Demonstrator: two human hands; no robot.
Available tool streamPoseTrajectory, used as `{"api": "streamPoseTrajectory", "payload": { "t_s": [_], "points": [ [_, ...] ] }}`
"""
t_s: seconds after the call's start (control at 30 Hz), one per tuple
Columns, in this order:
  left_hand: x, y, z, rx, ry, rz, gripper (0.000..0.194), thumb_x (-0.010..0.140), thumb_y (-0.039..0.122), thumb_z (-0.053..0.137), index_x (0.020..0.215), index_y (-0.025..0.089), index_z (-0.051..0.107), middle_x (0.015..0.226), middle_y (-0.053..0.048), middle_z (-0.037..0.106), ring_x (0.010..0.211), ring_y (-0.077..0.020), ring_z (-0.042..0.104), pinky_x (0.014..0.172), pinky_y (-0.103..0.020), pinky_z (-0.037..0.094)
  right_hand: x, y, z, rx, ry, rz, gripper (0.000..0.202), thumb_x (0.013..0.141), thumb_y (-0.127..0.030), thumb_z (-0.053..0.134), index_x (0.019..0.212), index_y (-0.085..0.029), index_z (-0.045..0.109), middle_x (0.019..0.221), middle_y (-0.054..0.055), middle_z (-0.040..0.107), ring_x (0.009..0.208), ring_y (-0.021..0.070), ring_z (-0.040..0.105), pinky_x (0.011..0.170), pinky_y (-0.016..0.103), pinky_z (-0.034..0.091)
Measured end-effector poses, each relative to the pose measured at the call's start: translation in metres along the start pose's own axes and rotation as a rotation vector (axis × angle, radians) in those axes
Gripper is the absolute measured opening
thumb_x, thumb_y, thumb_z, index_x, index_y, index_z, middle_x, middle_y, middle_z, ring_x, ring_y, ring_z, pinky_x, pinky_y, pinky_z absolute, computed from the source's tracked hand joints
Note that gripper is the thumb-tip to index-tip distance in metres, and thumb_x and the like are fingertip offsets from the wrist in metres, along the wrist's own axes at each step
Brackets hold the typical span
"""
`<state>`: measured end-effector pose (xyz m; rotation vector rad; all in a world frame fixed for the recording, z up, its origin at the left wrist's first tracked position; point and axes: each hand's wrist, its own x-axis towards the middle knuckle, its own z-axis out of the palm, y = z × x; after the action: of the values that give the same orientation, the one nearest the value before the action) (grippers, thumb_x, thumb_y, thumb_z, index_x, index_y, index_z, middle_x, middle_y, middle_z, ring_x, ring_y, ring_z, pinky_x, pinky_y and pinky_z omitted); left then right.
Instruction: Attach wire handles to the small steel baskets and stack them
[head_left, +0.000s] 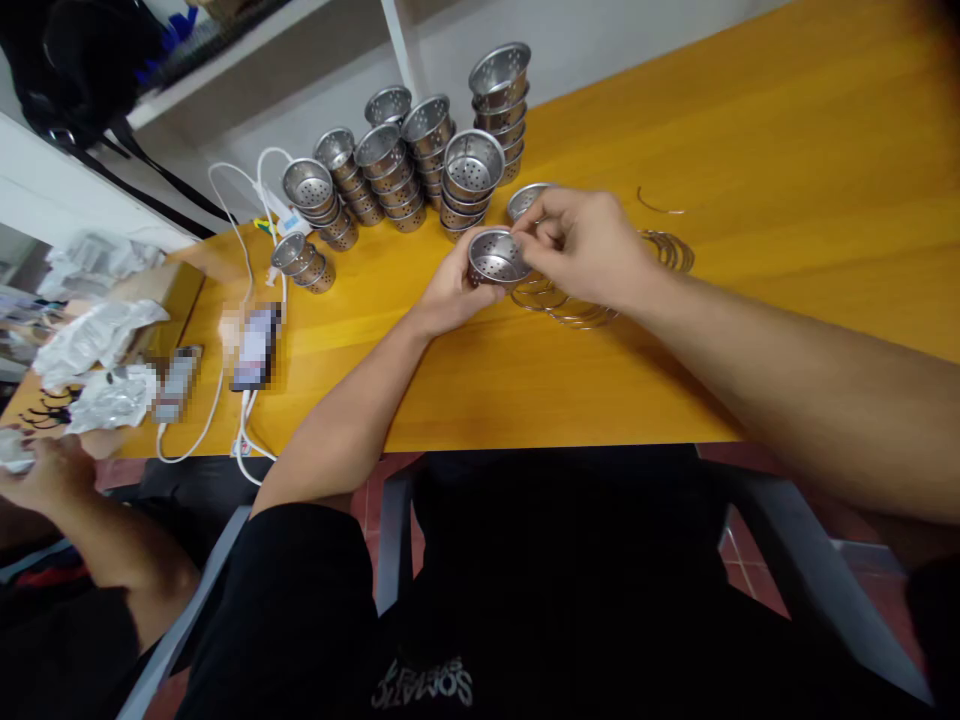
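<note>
A perforated metal cup [498, 262] is held in my left hand [455, 290], fingers wrapped round its side, its open top facing up. My right hand [574, 243] is closed in a pinch at the cup's right rim; whatever lies between the fingertips is too small to make out. Just behind my right hand, another metal cup [527, 197] shows partly. Thin wire rings [581, 318] lie on the table under and beside my right hand, with more rings [675, 250] to the right of the wrist.
Several stacks of perforated cups [390, 170] stand at the back of the yellow table [787, 180]. A curved wire [658, 207] lies to the right. Phones [256, 345] with white cables, plastic bags [105, 325] and another person's hand [56, 470] are at the left.
</note>
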<state>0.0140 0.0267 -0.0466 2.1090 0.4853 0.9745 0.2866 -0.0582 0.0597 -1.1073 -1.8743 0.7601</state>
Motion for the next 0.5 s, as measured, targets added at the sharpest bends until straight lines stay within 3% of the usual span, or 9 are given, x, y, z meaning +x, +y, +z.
{"api": "streamPoseTrajectory", "payload": {
  "t_s": [0.2,0.5],
  "points": [
    [-0.003,0.013,0.017,0.077,0.093,-0.124,0.125,0.091,0.101,0.101,0.175,0.029,0.045,0.16,-0.013,0.07,0.145,-0.0329,0.081,0.133,-0.057,0.068,0.005,0.01,0.003,0.034,0.039,-0.073,0.063,0.107,-0.099,0.086,0.099,-0.038,0.073,0.067,0.0,0.058,0.07,0.0306,0.056,0.075,0.055,0.054],
    [0.0,0.029,0.02,0.191,0.137,-0.166,0.127,0.085,0.091,0.113,0.172,0.026,0.048,0.158,-0.015,0.071,0.15,-0.0396,0.079,0.136,-0.063,0.066,0.004,0.014,0.011,0.108,0.05,-0.076,0.048,0.113,-0.083,0.094,0.106,-0.038,0.076,0.066,-0.003,0.052,0.068,0.0279,0.05,0.074,0.053,0.052]
  ]
}}
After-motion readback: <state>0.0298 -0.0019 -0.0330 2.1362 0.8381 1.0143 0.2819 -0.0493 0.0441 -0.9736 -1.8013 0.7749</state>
